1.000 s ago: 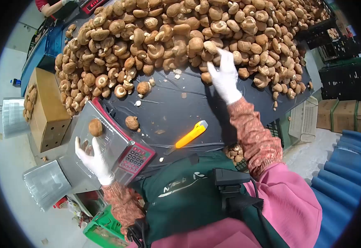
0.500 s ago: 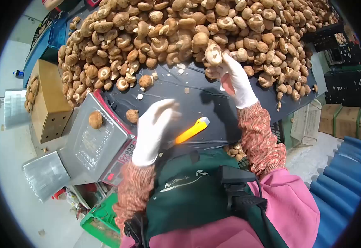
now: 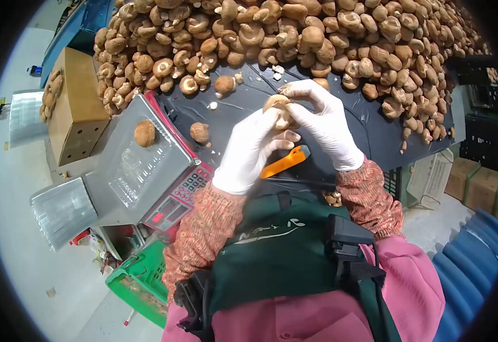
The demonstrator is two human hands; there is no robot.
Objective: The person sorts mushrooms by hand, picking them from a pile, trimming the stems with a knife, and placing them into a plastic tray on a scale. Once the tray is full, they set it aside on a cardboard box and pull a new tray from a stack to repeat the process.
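A brown mushroom [image 3: 277, 104], its pale stem toward me, is held between my two gloved hands above the dark table. My left hand [image 3: 254, 143] grips it from the left with thumb and fingers. From the right, my right hand [image 3: 327, 126] pinches it at the stem, dirt showing on the glove's index finger. Just below the hands lies an orange-handled cutter [image 3: 286, 162]. A large heap of mushrooms [image 3: 249, 34] spreads across the back of the table. Loose mushrooms [image 3: 200, 133] lie left of my hands.
On the left, a scale [image 3: 146, 159] with a red keypad carries one mushroom. Beyond it stand a cardboard box [image 3: 78, 108] and stacked clear trays [image 3: 63, 214]. A green crate [image 3: 140, 282] is at the lower left, a white basket [image 3: 430, 176] at the right.
My right hand has come down and left from the heap with a mushroom. My left hand has risen to meet it and closed on the mushroom. The view has shifted slightly.
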